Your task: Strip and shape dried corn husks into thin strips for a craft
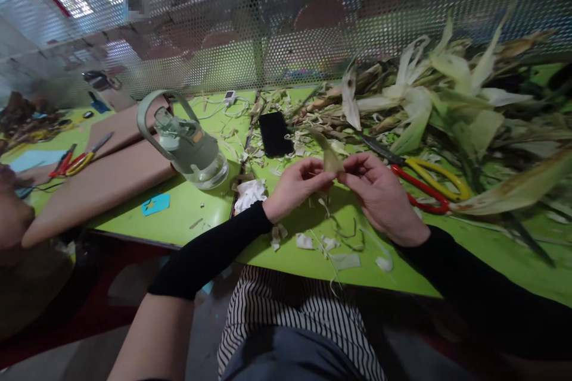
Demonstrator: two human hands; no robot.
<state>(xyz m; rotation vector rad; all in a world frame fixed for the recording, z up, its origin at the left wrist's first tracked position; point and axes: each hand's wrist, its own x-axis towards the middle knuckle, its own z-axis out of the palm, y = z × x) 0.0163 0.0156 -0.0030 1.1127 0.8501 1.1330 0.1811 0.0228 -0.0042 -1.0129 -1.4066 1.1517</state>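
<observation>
A small pale green piece of corn husk (330, 159) stands up between my two hands, pinched near its lower end. My left hand (300, 186) grips it from the left with thumb and fingers together. From the other side my right hand (379, 195) pinches the same piece, fingertips close to the left ones. Just right of my right hand lie scissors with red and yellow handles (440, 181), blades pointing to the back left. A black phone (276, 134) rests flat behind my left hand. Husk scraps (346, 261) are scattered on the green table under my hands.
A heap of corn husks (465, 95) covers the right back. At left stand a pale green water bottle (192, 149), a crumpled tissue (250, 193), a blue tag (155, 204), brown paper (102, 190) and a second pair of scissors (89, 155). A perforated metal screen (214, 41) closes the back. Another person sits far left.
</observation>
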